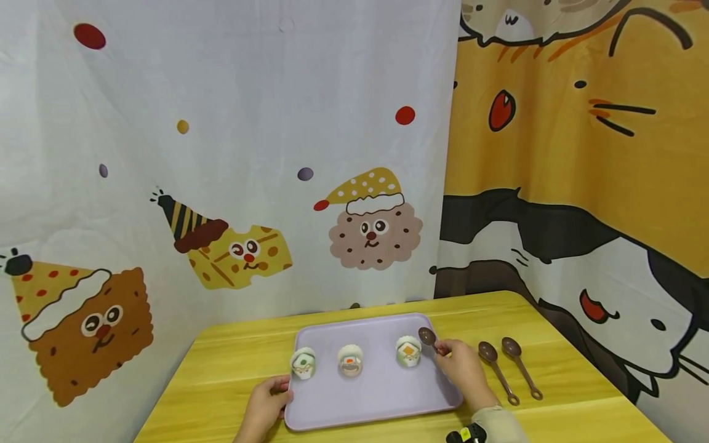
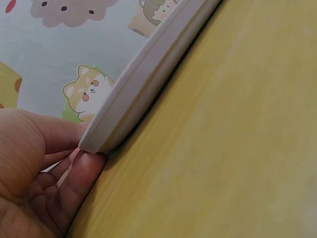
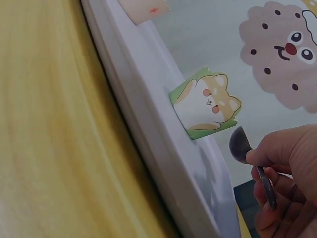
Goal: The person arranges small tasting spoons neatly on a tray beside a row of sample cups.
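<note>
Right of lower centre, the right hand (image 1: 461, 370) pinches a brown round-bowled spoon (image 1: 427, 336) at the upper right of a pale purple rectangular tray (image 1: 365, 403). We see the spoon's bowl pointing up-left, its long axis slanting down-right. The left hand (image 1: 263, 405) pinches the tray's left edge. We count three small printed cups (image 1: 408, 355) on the tray and, at right, two more brown spoons (image 1: 487, 352).

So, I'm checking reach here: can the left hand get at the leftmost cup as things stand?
Probably yes: the leftmost cup stands near the left hand, with only the tray's rim between, but that hand would likely have to release the tray first.
</note>
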Available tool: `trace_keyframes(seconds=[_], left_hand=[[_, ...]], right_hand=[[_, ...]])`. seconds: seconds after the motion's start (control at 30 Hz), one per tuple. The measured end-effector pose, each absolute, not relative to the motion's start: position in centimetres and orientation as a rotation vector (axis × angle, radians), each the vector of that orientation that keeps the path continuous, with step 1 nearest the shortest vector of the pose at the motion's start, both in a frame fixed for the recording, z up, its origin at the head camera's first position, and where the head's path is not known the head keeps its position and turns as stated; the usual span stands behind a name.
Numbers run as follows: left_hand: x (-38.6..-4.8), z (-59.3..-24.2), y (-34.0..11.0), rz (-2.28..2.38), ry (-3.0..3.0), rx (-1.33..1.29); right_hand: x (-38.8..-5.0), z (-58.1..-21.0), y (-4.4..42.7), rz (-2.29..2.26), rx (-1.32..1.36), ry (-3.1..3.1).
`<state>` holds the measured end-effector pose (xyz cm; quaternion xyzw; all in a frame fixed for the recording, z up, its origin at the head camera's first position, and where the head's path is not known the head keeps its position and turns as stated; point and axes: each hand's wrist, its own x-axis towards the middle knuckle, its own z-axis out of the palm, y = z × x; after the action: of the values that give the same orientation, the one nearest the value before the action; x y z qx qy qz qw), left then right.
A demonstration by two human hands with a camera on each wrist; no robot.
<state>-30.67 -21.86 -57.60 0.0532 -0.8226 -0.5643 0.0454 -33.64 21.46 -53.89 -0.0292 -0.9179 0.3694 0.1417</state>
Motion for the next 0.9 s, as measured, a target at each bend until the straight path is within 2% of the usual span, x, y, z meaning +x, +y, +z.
trace_keyframes(seconds=[0.9], left_hand=[[-30.7, -57.4, -21.8, -1.715, -2.545, 0.193]], right_hand=[[-33.9, -55.3, 20.7, 0.997, -0.115, -2.704]])
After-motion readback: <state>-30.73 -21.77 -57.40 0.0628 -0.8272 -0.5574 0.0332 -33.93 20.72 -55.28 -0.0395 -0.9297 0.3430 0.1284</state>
